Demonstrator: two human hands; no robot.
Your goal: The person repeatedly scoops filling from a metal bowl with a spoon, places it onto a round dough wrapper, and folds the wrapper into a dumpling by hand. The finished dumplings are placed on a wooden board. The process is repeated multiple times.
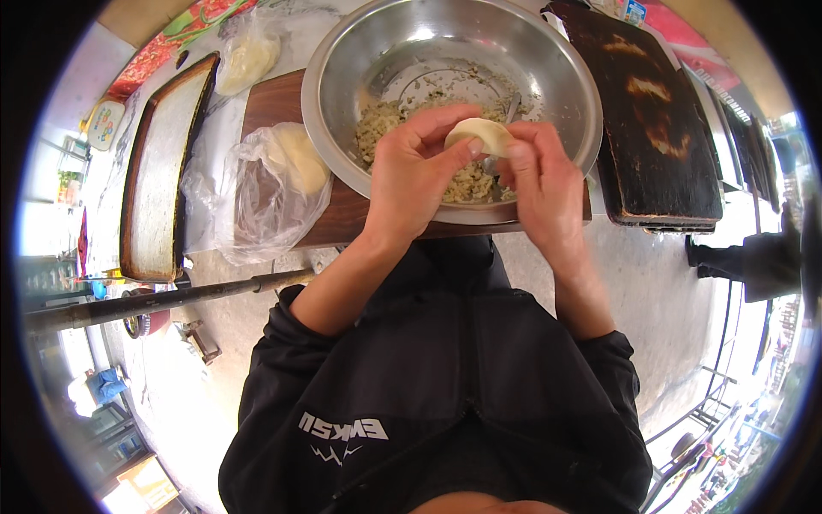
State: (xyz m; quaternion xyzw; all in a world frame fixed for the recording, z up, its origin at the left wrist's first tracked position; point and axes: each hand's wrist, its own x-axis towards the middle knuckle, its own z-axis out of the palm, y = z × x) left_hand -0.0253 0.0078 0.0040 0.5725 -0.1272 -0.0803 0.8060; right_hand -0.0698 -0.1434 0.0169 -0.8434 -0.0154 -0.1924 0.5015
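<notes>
Both my hands hold one pale piece of dough (483, 133) above a large stainless steel bowl (334, 45). My left hand (420, 160) grips its left side, the thumb pressed on its front. With the fingertips of my right hand (542, 173) I pinch its right edge. The dough looks round and curved; whether anything is inside it cannot be seen. Below, in the bowl, lies a chopped, pale filling (379, 125), gathered mostly toward the near and left side. A metal spoon (513, 108) rests in it, partly hidden behind my right hand.
The bowl stands on a brown wooden board (276, 96). Left of it are a clear plastic bag with dough (298, 160), another bag of dough (247, 61) and a rimmed baking tray (154, 167). Dark, worn trays (648, 122) lie at right. A person in dark clothing (764, 263) stands beyond.
</notes>
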